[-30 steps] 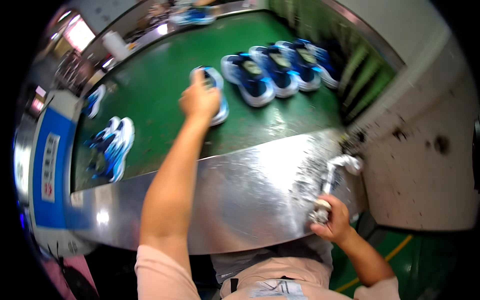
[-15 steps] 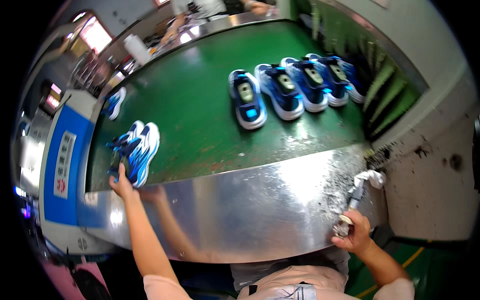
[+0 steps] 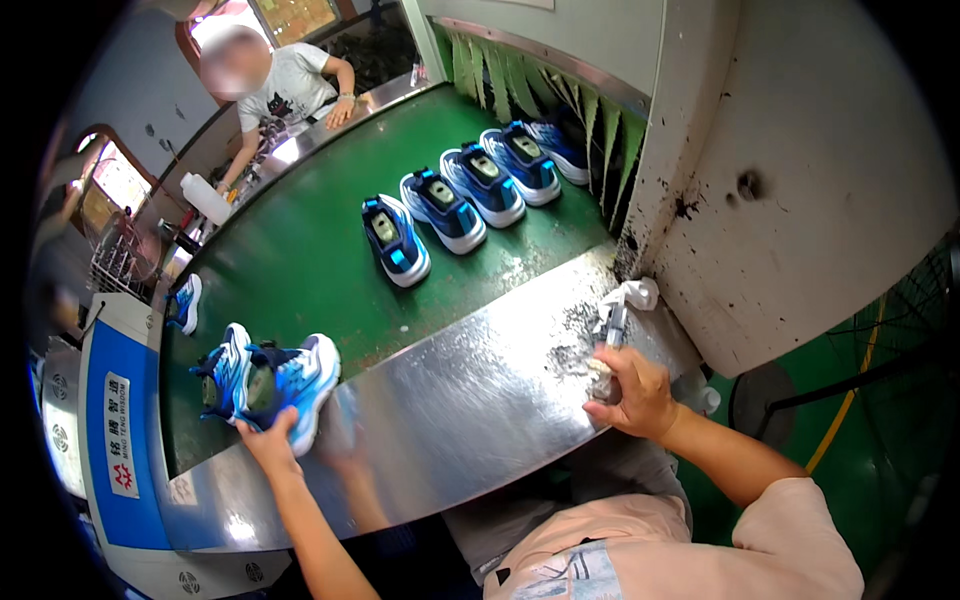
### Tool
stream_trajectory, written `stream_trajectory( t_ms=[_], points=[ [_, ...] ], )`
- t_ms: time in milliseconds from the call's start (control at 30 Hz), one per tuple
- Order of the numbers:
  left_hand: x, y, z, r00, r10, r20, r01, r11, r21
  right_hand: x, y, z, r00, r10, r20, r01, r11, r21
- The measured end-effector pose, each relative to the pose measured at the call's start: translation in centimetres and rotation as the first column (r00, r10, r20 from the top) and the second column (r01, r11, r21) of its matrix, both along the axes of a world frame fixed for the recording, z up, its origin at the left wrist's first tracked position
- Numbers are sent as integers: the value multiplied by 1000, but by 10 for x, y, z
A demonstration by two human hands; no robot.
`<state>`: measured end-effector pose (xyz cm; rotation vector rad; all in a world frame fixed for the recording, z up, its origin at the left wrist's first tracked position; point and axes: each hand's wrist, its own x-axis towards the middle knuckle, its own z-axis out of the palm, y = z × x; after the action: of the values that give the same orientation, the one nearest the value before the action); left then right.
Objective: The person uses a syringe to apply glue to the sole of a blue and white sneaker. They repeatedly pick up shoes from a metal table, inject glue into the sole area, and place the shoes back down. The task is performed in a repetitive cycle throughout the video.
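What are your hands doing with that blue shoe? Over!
Left hand: gripping nearest blue shoe. Right hand: closed around partly hidden tool. In the way: second shoe, close on its left. Over.

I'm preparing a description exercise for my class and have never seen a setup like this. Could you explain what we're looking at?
There is no robot here: a person works with two bare hands. The view comes from a wide fisheye camera worn on their head, looking down, so straight edges look curved.

In front is a green surface with a shiny metal ledge along the near side. A slanting row of blue-and-white shoes stands on the green, its far end beside hanging green strips. More shoes lie at the left.

The left hand has its grip on the near end of one shoe. The right hand holds a slim tool; its exact kind is hard to tell.

Across the surface is another person.
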<state>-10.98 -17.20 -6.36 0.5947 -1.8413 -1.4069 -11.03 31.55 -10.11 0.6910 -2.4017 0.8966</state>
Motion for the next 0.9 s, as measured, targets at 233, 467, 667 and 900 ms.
stream_trajectory(
  t_ms=[233, 467, 667, 900],
  points=[
    [104, 162, -34, 999, 15, 47, -15, 1000, 4, 21, 3, 11, 955, 111, 276, -154, 978, 140],
    [76, 134, 91, 768, -488, 413, 608, 356, -710, 13, 5, 22, 640, 457, 617, 58, 772, -633],
    [-12, 147, 69, 661, -331, 674, 748, 361, -557, 4, 27, 42, 477, 698, 534, 388, 378, -841],
    [71, 173, 50, 710, -574, 409, 614, 220, -758, 11, 26, 42, 515, 560, 649, 321, 576, -752]
  ],
)
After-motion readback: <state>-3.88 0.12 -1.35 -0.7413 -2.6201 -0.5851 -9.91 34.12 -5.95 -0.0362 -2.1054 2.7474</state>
